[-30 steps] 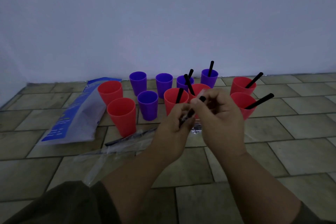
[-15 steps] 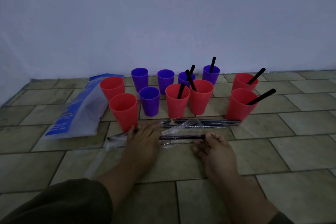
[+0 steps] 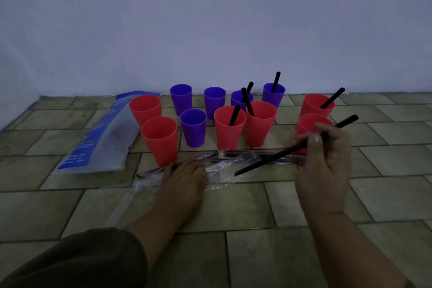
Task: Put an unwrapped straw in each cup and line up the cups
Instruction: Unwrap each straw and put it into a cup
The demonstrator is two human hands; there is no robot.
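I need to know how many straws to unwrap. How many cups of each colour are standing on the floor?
Red cups: 6
Purple cups: 5
Total: 11

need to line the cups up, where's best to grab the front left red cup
Likely the upper wall of the front left red cup, from the near side: it stands upright, wider at the rim, red cup behind, purple cup right.
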